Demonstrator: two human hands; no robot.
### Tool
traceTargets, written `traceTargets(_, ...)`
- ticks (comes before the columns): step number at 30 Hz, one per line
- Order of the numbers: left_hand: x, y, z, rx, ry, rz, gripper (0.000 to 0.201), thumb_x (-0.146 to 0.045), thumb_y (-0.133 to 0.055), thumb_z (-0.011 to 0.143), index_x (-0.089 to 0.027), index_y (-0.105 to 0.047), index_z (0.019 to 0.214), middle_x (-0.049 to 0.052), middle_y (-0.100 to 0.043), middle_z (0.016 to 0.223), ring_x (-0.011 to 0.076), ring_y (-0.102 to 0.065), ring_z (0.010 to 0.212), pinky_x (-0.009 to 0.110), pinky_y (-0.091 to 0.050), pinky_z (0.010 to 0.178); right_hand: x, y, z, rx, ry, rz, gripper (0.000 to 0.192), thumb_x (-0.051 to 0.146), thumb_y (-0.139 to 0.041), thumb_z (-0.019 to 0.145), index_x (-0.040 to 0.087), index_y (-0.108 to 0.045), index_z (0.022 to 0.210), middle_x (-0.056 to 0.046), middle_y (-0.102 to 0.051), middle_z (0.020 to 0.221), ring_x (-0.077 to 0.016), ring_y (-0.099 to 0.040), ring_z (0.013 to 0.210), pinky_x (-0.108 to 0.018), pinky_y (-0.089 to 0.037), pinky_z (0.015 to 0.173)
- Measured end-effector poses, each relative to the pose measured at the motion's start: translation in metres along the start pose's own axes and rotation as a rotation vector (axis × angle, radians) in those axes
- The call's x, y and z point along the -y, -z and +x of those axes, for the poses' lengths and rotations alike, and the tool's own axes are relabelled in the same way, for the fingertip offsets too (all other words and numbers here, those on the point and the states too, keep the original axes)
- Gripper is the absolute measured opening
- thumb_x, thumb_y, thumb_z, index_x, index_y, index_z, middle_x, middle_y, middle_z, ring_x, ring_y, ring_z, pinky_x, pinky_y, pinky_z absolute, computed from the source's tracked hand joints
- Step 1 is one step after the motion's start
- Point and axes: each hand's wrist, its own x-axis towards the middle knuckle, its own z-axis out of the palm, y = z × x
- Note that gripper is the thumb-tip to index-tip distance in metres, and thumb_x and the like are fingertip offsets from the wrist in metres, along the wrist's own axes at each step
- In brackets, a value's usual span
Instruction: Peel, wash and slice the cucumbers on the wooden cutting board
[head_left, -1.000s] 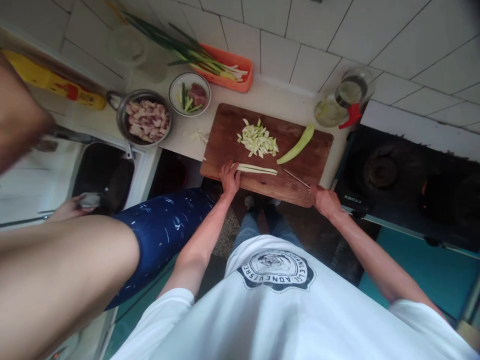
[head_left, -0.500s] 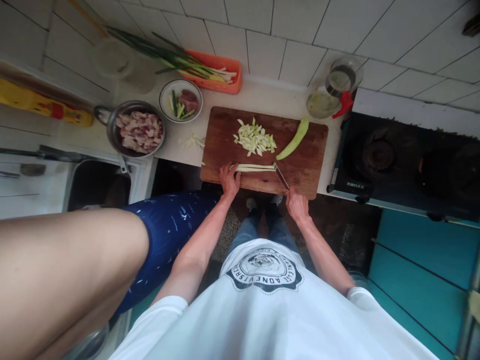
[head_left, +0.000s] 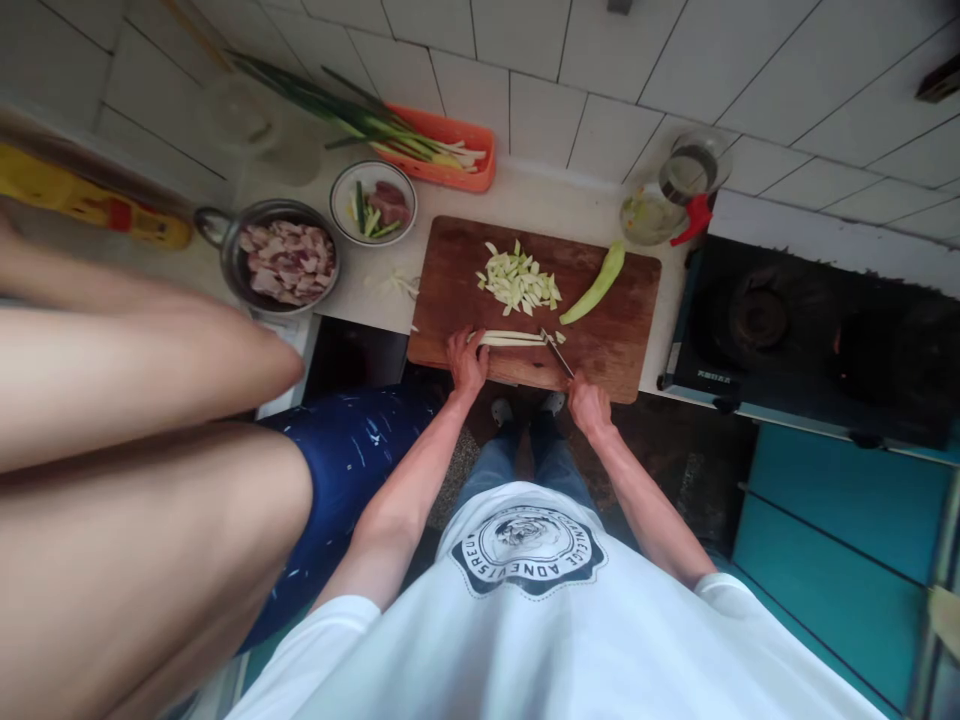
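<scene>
Both arms stretched fwd, left hand [head_left: 466,360] fingers pressed flat, right hand [head_left: 589,404] fist closed, wrist angled inward.

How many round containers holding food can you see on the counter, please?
2: a metal pot of raw meat pieces left of the cutting board, and a small white bowl of meat and greens behind it.

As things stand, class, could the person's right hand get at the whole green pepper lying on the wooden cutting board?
Probably yes: the right hand grips a knife, but only bare wooden cutting board lies between it and the whole green pepper.
</scene>
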Motion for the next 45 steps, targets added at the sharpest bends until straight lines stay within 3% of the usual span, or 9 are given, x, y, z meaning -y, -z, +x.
traceTargets(13, 0.005, 0.0, 0.002, 0.028, 0.004, -0.005, 0.045, -0.025, -0.06, 0.099, -0.021, -0.074, 0.141, 0.016, -0.062, 0.153, 0.0375, -0.049, 0.144, 0.06, -0.041, 0.125, 0.022, 0.007, 0.002, 0.043, 0.021, -0.007, 0.042, 0.035, -0.027, 0.119, 0.015, -0.058, 0.138, -0.017, -0.08, 0.103, -0.0274, -0.079, 0.1, -0.033, -0.052, 0.087)
traceTargets(18, 0.002, 0.003, 0.002, 0.02, -0.003, -0.016, 0.043, -0.025, -0.061, 0.099, -0.022, -0.074, 0.14, 0.016, -0.062, 0.152, 0.0375, -0.05, 0.144, 0.06, -0.042, 0.125, 0.024, 0.012, 0.002, -0.02, 0.041, 0.01, 0.041, 0.035, -0.028, 0.119, 0.014, -0.057, 0.137, -0.017, -0.08, 0.103, -0.0285, -0.08, 0.097, -0.033, -0.053, 0.085)
traceTargets(25, 0.002, 0.005, 0.002, 0.045, 0.015, -0.021, 0.042, -0.025, -0.059, 0.1, -0.024, -0.074, 0.139, 0.015, -0.062, 0.151, 0.0376, -0.049, 0.144, 0.061, -0.043, 0.124, 0.051, 0.01, 0.004, 0.043, 0.037, 0.026, 0.04, 0.033, -0.029, 0.119, 0.013, -0.059, 0.138, -0.019, -0.08, 0.106, -0.0276, -0.08, 0.101, -0.033, -0.053, 0.087)
traceTargets(33, 0.006, 0.001, 0.002, 0.038, -0.006, -0.043, 0.042, -0.024, -0.06, 0.1, -0.023, -0.073, 0.14, 0.016, -0.061, 0.153, 0.0378, -0.048, 0.144, 0.062, -0.041, 0.125, 0.051, 0.015, 0.005, -0.003, 0.066, 0.06, 0.041, 0.035, -0.029, 0.119, 0.013, -0.057, 0.14, -0.018, -0.08, 0.103, -0.0284, -0.08, 0.099, -0.033, -0.053, 0.085)
traceTargets(39, 0.008, 0.001, 0.003, 0.041, 0.003, -0.049, 0.042, -0.023, -0.06, 0.1, -0.023, -0.074, 0.139, 0.016, -0.062, 0.152, 0.0381, -0.049, 0.143, 0.063, -0.043, 0.123, 0.069, 0.011, 0.01, 0.071, 0.038, 0.031, 0.039, 0.033, -0.03, 0.119, 0.015, -0.058, 0.14, -0.017, -0.08, 0.104, -0.0288, -0.08, 0.102, -0.034, -0.054, 0.089)
traceTargets(45, 0.011, 0.002, 0.002, 0.042, -0.013, -0.069, 0.043, -0.023, -0.062, 0.099, -0.023, -0.073, 0.14, 0.015, -0.063, 0.152, 0.0373, -0.05, 0.144, 0.063, -0.043, 0.125, 0.064, 0.016, 0.011, -0.012, 0.064, 0.06, 0.039, 0.035, -0.03, 0.12, 0.014, -0.058, 0.137, -0.018, -0.08, 0.106, -0.0289, -0.08, 0.102, -0.033, -0.053, 0.087)
